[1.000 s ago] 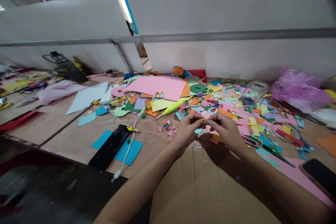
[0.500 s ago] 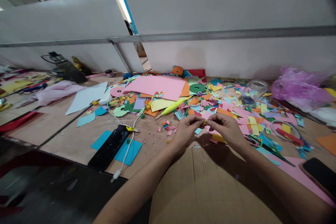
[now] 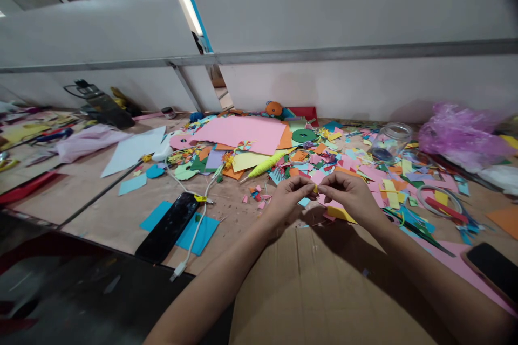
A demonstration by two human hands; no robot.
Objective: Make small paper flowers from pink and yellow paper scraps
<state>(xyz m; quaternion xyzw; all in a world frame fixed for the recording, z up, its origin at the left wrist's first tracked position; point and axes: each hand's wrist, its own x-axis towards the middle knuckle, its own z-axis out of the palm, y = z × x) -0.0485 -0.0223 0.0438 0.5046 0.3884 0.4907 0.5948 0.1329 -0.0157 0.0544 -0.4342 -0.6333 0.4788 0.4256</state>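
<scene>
My left hand (image 3: 290, 198) and my right hand (image 3: 345, 193) meet fingertip to fingertip above the far edge of a cardboard sheet (image 3: 324, 291). Pinched between both thumbs and forefingers is a tiny yellow piece (image 3: 316, 188), mostly covered by the fingers; it looks like paper, but its shape is too small to tell. Beneath and behind the hands lie many coloured paper scraps (image 3: 374, 172). A yellow paper strip (image 3: 341, 214) rests just under my right hand.
To the left, a black phone (image 3: 168, 229) lies on blue paper with a white cable (image 3: 194, 237) beside it. Scissors (image 3: 424, 232), a tape roll (image 3: 439, 200) and another phone (image 3: 493, 269) are at right. Farther back stand a glass jar (image 3: 392, 143) and a purple plastic bag (image 3: 457, 135).
Both hands stay in nearly the same place, with only a slight shift of the fingers around the yellow piece. Nothing else has visibly moved.
</scene>
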